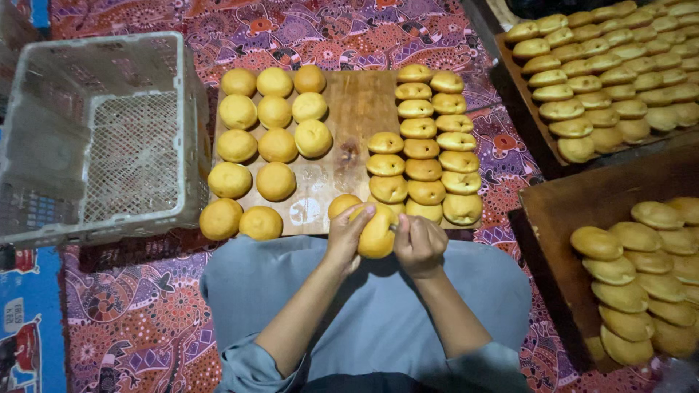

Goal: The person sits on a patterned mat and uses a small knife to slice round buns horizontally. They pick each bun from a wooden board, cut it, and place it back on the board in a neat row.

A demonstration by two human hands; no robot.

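Left hand (348,231) wrapped around a round golden bun (377,234), fingers (362,213) curled over its top edge and closed on it, held up on its side above the lap — likely so the edge faces the other hand. Right hand (417,242) pressed against the bun's right side, fingers bunched tight around something thin at the seam; too small to tell whether a blade or only fingertips.

Just beyond the fingers, a wooden board (354,102) lying on the patterned cloth (349,33), close enough to reach without leaning. Straight ahead and slightly right of the fingers, overlapping flatter buns in columns (431,142), leaned one on another like tiles, perhaps to save room. Ahead and to the left, plump round buns in loose rows (273,138), each lying apart from its neighbours, two at the near left edge of the board. Between the two groups, a bare strip of board.

Farther left, an empty white plastic crate (95,138), touching the board's edge. Far right — two wooden trays (553,211) packed with shingled buns, one near, one farther off.
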